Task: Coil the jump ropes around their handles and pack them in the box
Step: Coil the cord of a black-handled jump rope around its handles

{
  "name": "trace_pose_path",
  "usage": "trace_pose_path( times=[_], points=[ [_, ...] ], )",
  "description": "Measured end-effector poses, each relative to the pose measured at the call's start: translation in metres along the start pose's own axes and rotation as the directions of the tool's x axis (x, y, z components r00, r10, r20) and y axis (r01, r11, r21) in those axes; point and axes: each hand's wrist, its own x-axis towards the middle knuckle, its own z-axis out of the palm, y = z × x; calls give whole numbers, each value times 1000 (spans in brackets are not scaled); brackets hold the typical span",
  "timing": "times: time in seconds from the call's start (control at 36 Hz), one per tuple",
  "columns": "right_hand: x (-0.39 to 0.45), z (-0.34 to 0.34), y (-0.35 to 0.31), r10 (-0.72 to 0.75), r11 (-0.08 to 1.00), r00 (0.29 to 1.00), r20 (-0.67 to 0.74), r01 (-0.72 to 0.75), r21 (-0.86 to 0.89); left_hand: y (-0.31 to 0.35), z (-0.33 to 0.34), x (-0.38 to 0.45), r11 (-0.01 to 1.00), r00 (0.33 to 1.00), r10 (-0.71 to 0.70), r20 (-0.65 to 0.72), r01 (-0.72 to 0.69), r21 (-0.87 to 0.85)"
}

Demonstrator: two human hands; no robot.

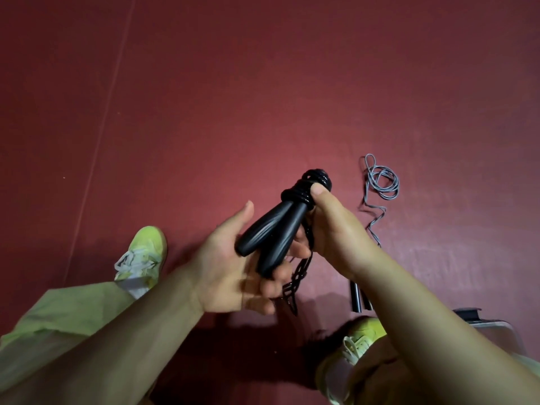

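- The dark red floor (204,97) fills the view, with a thin pale seam running down its left side.
- Two legs in pale green trousers (58,317) end in yellow-green shoes, one at the left (143,252) and one at the lower right (359,337).
- A grey box (493,328) shows only in part at the lower right edge, behind the right forearm.
- The left hand (230,264) lies palm up with relaxed fingers, its grip loose, cradling the butt ends of the black handles (268,232).
- The right hand (330,223) closes its grip on the handles' upper end, thumb pressing the wound black rope (309,185).
- Loose black rope hangs between the hands.
- A grey jump rope (380,182) lies uncoiled on the floor to the right, its dark handles (361,296) near the right shoe.
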Motion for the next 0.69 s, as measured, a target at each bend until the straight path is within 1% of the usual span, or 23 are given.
trace_pose_path(
  times=[0.03, 0.06, 0.08, 0.14, 0.22, 0.28, 0.39, 0.44, 0.53, 0.61, 0.69],
  points=[
    [1, -1, 1, 4, 1000, 1000, 10, -4, 1, 0, -2, 1, 999, 999, -6, 49, 8, -41],
    [1, -2, 1, 9, 1000, 1000, 10, -9, -21, 0, -2, 2, 996, 997, -17, 69, 22, -81],
    [1, -1, 0, 17, 998, 1000, 8, -16, -61, 1, -2, 2, 993, 998, -30, 50, 35, -110],
    [1, -2, 2, 30, 988, 1000, 7, -28, -152, 3, 1, 3, 994, 997, -44, -60, 38, -101],
    [-1, -4, 3, 60, 983, 997, -42, -66, -172, 6, 7, 3, 999, 962, -11, -272, 20, 28],
    [-3, -5, 3, 77, 980, 995, -71, -89, -177, 7, 7, 4, 994, 939, 3, -344, 33, 100],
    [-3, -4, 2, 113, 980, 989, -99, -127, -152, 6, 6, 8, 976, 901, 19, -434, 78, 204],
    [-2, -3, 1, 130, 972, 983, -127, -151, -178, 6, 7, 9, 964, 888, 32, -459, 93, 247],
    [-2, -2, -1, 120, 926, 972, -201, -183, -329, 7, 7, 10, 949, 870, 59, -489, 103, 298],
    [-5, -3, -4, 72, 844, 956, -283, -210, -494, 7, 7, 11, 917, 828, 124, -547, 115, 382],
    [-6, -2, -4, 36, 815, 949, -314, -210, -540, 7, 7, 12, 866, 782, 213, -586, 127, 484]
  ],
)
